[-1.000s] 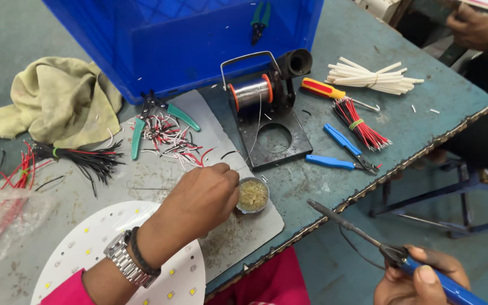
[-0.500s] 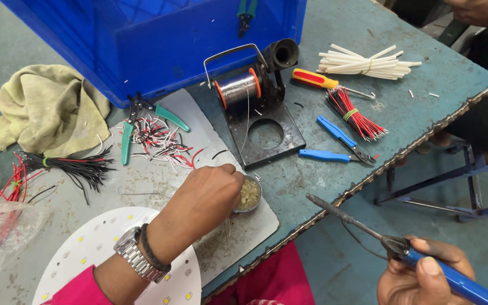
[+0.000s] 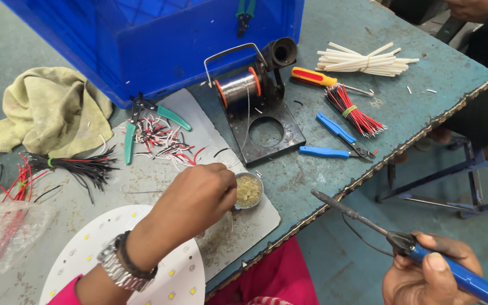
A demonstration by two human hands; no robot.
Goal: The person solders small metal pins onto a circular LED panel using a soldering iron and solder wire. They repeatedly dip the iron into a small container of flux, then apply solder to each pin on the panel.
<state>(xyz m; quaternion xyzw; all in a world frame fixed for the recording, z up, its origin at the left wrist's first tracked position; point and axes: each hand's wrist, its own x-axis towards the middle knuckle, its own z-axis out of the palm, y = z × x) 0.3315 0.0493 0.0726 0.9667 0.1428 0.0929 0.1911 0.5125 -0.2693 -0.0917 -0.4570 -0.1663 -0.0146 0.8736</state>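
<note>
- Since a second ago, the left hand (image 3: 196,195) has stayed bunched beside the small round tin (image 3: 248,190); what its fingertips pinch cannot be told.
- The right hand (image 3: 433,277) still grips the blue-handled soldering iron (image 3: 402,244) off the worktop (image 3: 340,169) edge, slightly lower.
- The tin holds yellowish, crumbly paste and sits on a grey mat (image 3: 142,183) near the worktop's front.

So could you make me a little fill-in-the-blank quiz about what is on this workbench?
1. The right hand holds a soldering iron with a ____ handle.
2. The left hand rests beside a small round tin of ____ paste.
3. The wire spool stands in front of a large ____ crate.
4. The bundle of red wires lies beside a ____ with a red and yellow handle.

Missing words: blue; yellowish; blue; screwdriver
</note>
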